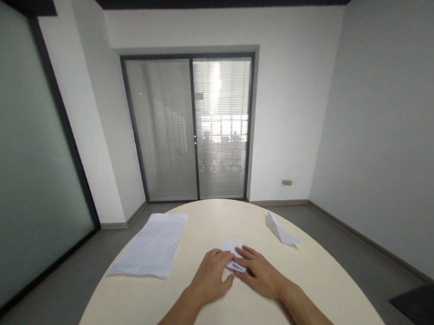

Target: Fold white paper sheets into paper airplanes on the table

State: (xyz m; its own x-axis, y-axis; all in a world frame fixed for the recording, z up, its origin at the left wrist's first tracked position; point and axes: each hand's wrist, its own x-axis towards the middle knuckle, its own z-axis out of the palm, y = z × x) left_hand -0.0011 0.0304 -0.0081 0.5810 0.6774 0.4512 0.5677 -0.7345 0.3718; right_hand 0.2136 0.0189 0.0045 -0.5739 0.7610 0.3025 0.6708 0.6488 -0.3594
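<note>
A small piece of folded white paper (230, 245) lies on the round table in front of me, partly covered by my fingers. My left hand (212, 276) holds it from the left, with its fingers across the paper and its thumb close to the near edge. From the right, my right hand (262, 274) presses on it with fingers bent over the top. The two hands' fingertips meet over the paper. Layered folds show at its near right edge.
A large creased white sheet (152, 245) lies on the left of the pale round table (213, 213). A folded paper piece (280, 231), partly standing up, sits near the right edge. Beyond the table are glass doors with blinds (195, 129) and white walls.
</note>
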